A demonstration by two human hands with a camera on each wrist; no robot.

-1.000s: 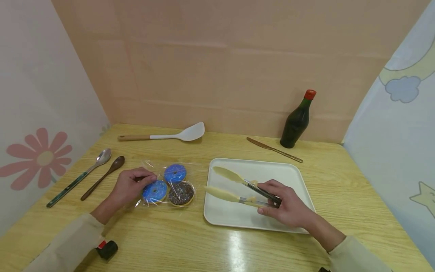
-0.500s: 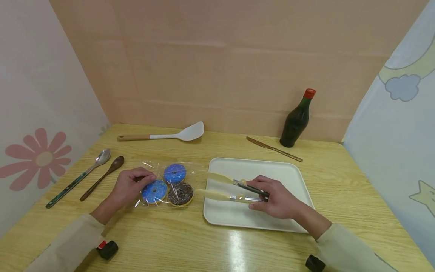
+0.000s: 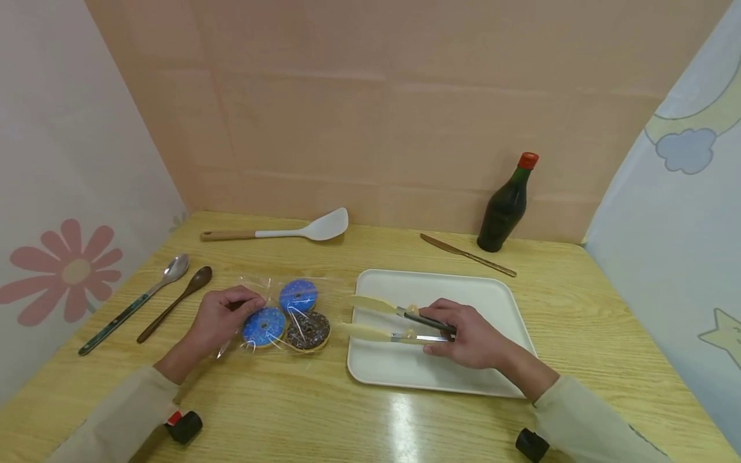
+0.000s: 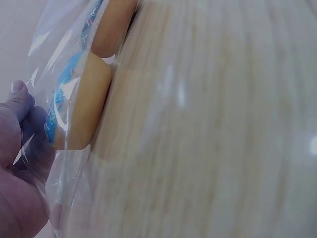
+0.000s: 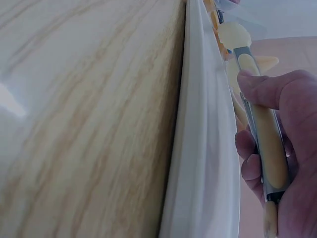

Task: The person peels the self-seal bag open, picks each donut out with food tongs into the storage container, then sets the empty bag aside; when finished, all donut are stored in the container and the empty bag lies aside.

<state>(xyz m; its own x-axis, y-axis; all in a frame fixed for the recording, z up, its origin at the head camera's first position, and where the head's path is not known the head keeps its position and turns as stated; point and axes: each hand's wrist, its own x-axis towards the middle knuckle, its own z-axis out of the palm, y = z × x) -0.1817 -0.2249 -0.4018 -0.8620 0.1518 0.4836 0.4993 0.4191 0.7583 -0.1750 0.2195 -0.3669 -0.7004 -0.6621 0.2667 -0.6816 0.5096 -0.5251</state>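
My left hand [image 3: 222, 321] pinches the left part of a clear plastic bag [image 3: 332, 290] lying on the table. Inside it are two blue-iced doughnuts [image 3: 298, 295] with sprinkles and a chocolate-iced doughnut [image 3: 309, 330]. In the left wrist view, a blue doughnut [image 4: 81, 106] shows close beside my thumb and fingers through the film. My right hand [image 3: 469, 335] grips a pair of tongs [image 3: 425, 319] by the handles, over the white tray [image 3: 442, 373]. The tongs' cream tips are spread apart with nothing between them, and they point left at the bag's right end.
To the left lie a green-handled metal spoon [image 3: 139, 305] and a brown wooden spoon [image 3: 176, 305]. Along the back are a white spatula [image 3: 289, 230], a bronze-coloured knife [image 3: 466, 254] and a dark bottle [image 3: 502, 212] with a red cap. Fabric walls surround the table [image 3: 324, 411].
My right hand has moved left with the tongs, bringing their tips from over the tray to the bag's right end. My left hand has stayed in place on the bag.
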